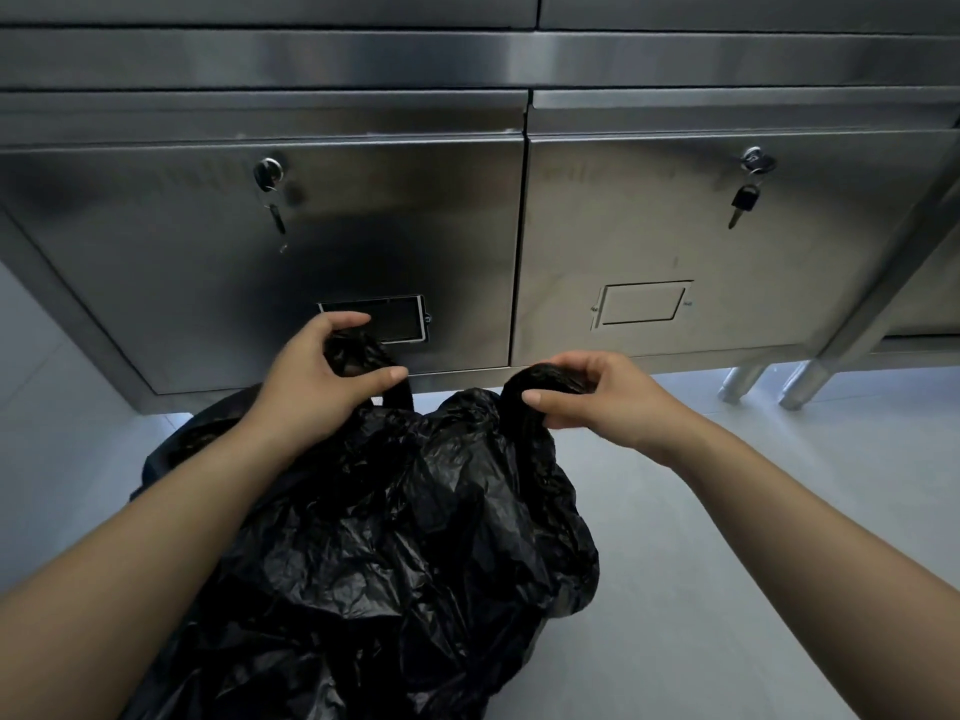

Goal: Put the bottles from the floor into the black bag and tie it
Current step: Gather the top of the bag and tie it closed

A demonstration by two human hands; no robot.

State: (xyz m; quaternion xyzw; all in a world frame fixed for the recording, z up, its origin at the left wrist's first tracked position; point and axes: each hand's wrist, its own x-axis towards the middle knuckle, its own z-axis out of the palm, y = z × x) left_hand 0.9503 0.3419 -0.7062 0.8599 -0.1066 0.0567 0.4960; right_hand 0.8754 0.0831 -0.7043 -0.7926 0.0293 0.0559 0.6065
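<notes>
Gripping black bag [405, 537]: left hand [317, 379], right hand [597, 392]

A glossy, crinkled black bag [405, 537] is seen against a pale grey floor [727, 511]. Behind it, silver brushed-steel cabinet doors [701, 241] are shown, with a black-headed key [744, 197] hung from one lock.

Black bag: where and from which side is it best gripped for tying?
By its two bunched top ears, from above, one from each side. The body of the black bag is slack, crumpled film that offers no firm hold, while the ears are gathered into thick ropes standing up. The left hand grips one, the right hand the other.
</notes>
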